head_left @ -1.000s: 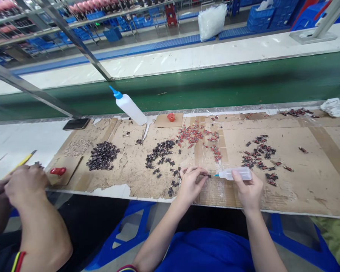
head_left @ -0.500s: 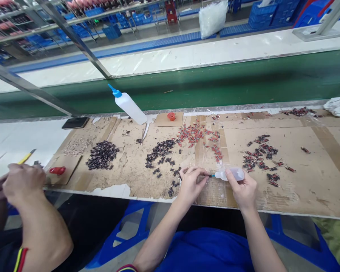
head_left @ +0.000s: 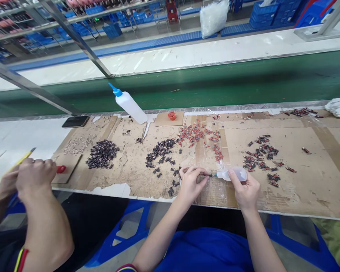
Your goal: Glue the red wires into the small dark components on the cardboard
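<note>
My left hand is closed, pinching a small dark part between thumb and fingertips just above the cardboard. In my right hand is a small translucent squeeze bottle, held on its side with the blue tip pointing left at the dark part. Whether tip and part touch is too small to tell. Loose black parts lie to the left of my left hand. Beyond my hands is a pile of small red parts. Red-and-black pieces are scattered right of the bottle.
A larger white bottle with a blue nozzle leans at the back, near a red cap and a phone. At left, a co-worker's hands hold a yellow tool beside a black pile. Crumpled tissue lies far right.
My right hand and the squeeze bottle have shifted slightly right, while my left hand stays in place. The co-worker's hands have moved right, nearer the red object.
</note>
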A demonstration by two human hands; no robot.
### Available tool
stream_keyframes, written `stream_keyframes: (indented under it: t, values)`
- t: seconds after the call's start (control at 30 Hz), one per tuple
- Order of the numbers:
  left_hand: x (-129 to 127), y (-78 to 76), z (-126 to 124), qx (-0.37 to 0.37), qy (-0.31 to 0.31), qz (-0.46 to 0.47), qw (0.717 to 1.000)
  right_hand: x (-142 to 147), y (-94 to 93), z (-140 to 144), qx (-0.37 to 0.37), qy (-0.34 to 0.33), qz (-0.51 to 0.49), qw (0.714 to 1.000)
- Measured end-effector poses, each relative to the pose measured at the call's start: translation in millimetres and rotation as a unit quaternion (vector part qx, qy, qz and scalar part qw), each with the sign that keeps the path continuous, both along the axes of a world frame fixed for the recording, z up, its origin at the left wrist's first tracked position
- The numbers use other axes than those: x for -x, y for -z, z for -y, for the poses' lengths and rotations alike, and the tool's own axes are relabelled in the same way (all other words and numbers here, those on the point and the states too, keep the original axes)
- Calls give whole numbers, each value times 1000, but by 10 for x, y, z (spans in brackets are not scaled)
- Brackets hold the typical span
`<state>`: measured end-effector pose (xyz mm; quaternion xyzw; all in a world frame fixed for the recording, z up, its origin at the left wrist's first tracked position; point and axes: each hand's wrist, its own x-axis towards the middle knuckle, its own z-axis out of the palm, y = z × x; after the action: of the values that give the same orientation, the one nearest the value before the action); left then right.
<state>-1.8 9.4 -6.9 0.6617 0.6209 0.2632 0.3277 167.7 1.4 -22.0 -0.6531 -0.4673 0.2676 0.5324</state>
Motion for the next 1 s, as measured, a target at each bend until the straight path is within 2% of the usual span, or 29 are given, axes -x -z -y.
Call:
stream_keyframes:
  t: [0.2, 0.33, 0.47, 0.57, 0.67, 0.77, 0.9, 1.0]
  values:
    - [2, 8, -4, -2, -1, 2, 1000, 2, 34, 7, 8, -27, 18, 999]
    - [-3, 24, 0, -1, 0, 0, 1000, -6, 35, 19, 7, -4, 19, 1000]
    - [-1, -9, -3, 21, 9, -12, 1000, -54, 31, 3, -23, 51, -52, 997]
    - [37, -90, -56, 47, 46, -23, 998, -107, 29, -35, -61, 72, -108, 990]
    - [93, -178, -196, 34, 91, -41, 994, -143, 52, -80, -76, 61, -110, 989]
    - [107, -209, -434, -28, 70, -92, 993, -141, 115, -125, -85, 47, -101, 990]
    - [21, -135, -793, -102, 39, -154, 982, -114, 203, -176, -75, 20, -120, 990]
    - [-63, -59, -984, -134, 67, -182, 972, -107, 198, -171, -80, 21, -97, 992]
